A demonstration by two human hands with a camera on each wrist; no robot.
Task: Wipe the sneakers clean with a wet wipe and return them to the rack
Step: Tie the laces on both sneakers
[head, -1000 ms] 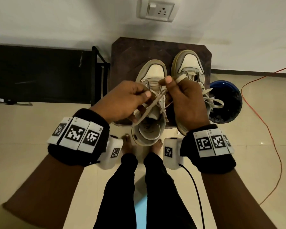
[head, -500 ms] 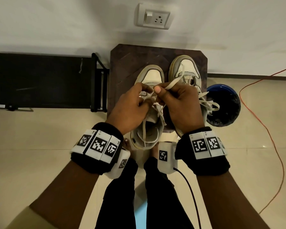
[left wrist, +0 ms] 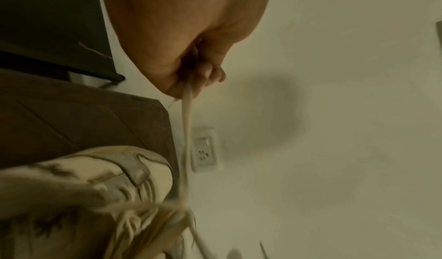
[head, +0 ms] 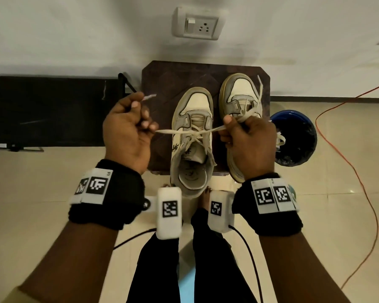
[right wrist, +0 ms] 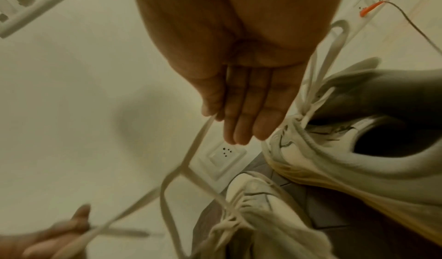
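Against the white wall, both sneakers [head: 192,136] sit on a small dark stool [head: 162,84], left hand [head: 127,127] and right hand [head: 247,138] each pinching a lace end [head: 173,131], pulling the knot snug. Looks like lacing up; next comes looping a bow. Only the right wrist view shows the right fingers [right wrist: 248,111] lying fairly straight.

The right hand [head: 247,138] covers the right sneaker's [head: 239,99] heel; the left wrist view is motion-blurred.

Scuffed matt sneakers [head: 192,136], flat cloth laces [head: 173,131] | dark wood-grain worktop [head: 162,88] | glossy floor tiles [head: 337,193] | plastic wall socket [head: 197,24]
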